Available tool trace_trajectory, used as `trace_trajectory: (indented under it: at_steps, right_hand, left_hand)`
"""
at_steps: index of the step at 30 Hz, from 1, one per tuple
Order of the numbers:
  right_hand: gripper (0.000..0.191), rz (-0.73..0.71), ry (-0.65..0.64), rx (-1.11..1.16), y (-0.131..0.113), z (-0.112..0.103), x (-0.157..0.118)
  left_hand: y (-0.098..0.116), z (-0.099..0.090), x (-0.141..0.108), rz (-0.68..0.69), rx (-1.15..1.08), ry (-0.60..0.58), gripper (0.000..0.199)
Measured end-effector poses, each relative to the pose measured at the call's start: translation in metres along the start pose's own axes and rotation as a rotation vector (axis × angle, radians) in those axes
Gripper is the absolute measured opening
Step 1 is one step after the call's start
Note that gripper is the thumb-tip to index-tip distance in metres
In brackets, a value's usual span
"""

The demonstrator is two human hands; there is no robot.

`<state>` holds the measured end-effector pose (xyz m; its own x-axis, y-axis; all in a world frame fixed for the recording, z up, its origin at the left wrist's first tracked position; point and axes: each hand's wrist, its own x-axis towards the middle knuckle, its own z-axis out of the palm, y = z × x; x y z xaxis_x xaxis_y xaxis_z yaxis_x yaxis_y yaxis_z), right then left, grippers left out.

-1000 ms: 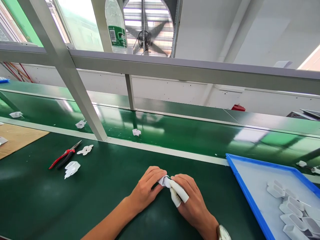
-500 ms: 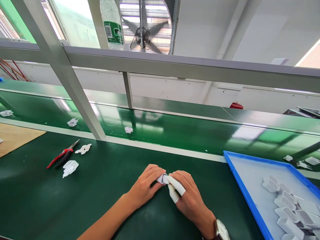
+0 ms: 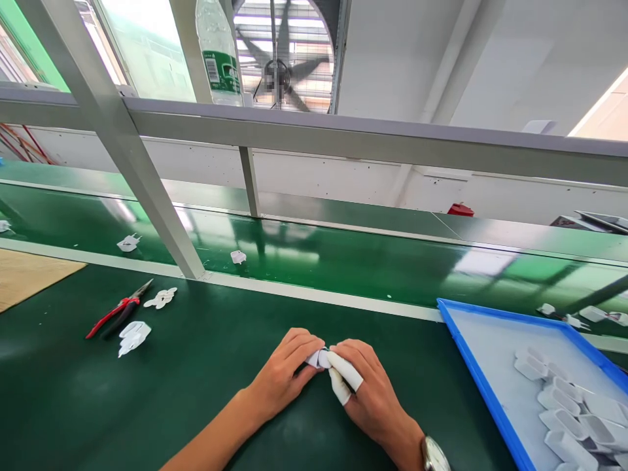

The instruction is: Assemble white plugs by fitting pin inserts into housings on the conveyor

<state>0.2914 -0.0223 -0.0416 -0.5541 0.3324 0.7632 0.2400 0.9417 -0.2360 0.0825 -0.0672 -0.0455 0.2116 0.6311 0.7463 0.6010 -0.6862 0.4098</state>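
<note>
Green tabletop (image 3: 210, 373), hands (image 3: 284, 371) (image 3: 371, 392) pinching white piece (image 3: 318, 358), tray rim (image 3: 483, 386) well apart

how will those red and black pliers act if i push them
The pliers would probably feel stiff and fairly heavy, given their metal nose. Lying flat with handles spread, they'd likely slide or swivel on the smooth-looking green table rather than roll.
</note>
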Motion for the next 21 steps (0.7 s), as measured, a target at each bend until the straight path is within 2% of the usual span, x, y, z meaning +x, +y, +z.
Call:
trace_trajectory:
  at_steps: [10,16,21]
  right_hand:
    - [0.044,0.043,-0.044,0.079,-0.001,-0.001,0.006]
    - [0.046,0.078,-0.064,0.151,-0.005,-0.003,0.007]
    - [0.044,0.157,-0.078,0.272,-0.009,-0.005,0.009]
  left_hand:
    - [0.004,0.002,-0.001,-0.037,-0.018,-0.005,0.035]
    - [0.008,0.004,-0.001,-0.074,-0.041,0.000,0.041]
    - [0.014,0.006,-0.003,-0.129,-0.070,0.002,0.042]
